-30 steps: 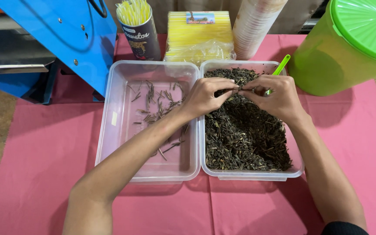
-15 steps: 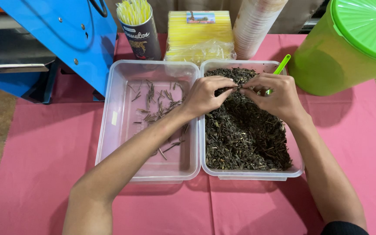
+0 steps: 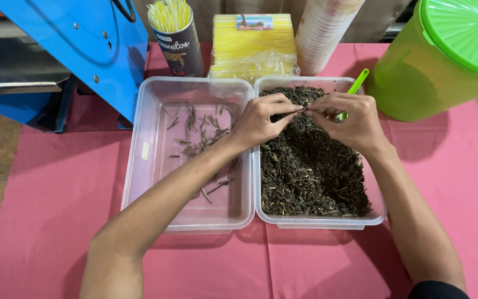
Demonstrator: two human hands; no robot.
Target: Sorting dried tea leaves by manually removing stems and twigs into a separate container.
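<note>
Left hand (image 3: 261, 119) and right hand (image 3: 349, 119) are pinching, fingertips closed, what looks like a thin stem (image 3: 301, 111) over the right tub (image 3: 319, 221) of dried leaves (image 3: 311, 171).

Two plastic tubs set side by side on a cloth-covered table (image 3: 56, 188) — left tub (image 3: 150, 166) scattered with a few stems (image 3: 203, 133), right tub (image 3: 380, 207) filled with dried tea leaves (image 3: 311, 177). A scoop handle (image 3: 355, 88) is propped at the right tub's far rim. Behind the tubs, left to right — straw cup (image 3: 178, 41), packet stack (image 3: 253, 47), stacked cups (image 3: 322, 33). A lidded bucket (image 3: 443, 61) is placed at far right, a metal machine (image 3: 73, 50) at far left.
</note>
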